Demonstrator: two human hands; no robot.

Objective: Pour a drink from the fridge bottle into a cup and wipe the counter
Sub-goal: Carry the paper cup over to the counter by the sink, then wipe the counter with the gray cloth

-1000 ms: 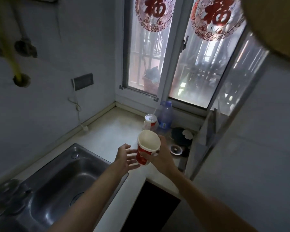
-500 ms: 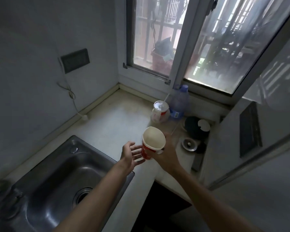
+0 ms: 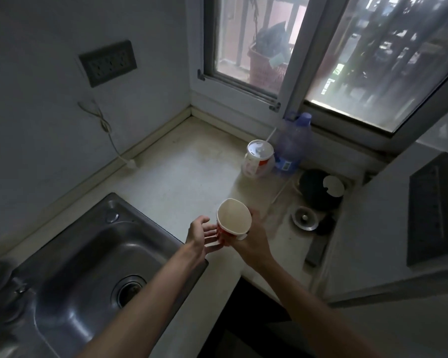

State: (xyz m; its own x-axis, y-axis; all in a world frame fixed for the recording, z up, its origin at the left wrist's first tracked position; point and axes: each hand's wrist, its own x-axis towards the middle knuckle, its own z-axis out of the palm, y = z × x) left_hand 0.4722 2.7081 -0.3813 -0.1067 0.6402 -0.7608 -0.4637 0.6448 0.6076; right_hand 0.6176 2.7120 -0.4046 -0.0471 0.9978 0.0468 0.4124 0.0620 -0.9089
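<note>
Paper cup [image 3: 233,223] in right hand [image 3: 251,241], left hand [image 3: 201,235] just beside

The paper cup [image 3: 234,220] is red outside with some white, and plain cream inside. Beneath it the desk [image 3: 181,177] is pale off-white, mottled with brownish stains. At eight o'clock from the cup, the sink [image 3: 88,254] is dull grey steel. At one o'clock, a lidded cup [image 3: 258,159] is white with an orange-red band. Just beside it is a translucent blue-violet bottle [image 3: 292,146] with a matching cap and a blue label. At two o'clock, a black round pot [image 3: 316,189] carries a white disc [image 3: 334,186]. At three o'clock is a silver strainer [image 3: 304,218]. The wall [image 3: 36,99] is grey-white, with a dark grey socket panel [image 3: 108,62] at eleven o'clock and a white cord [image 3: 106,130] below it. Beyond the window, at twelve o'clock, is a red basket [image 3: 265,65].
</note>
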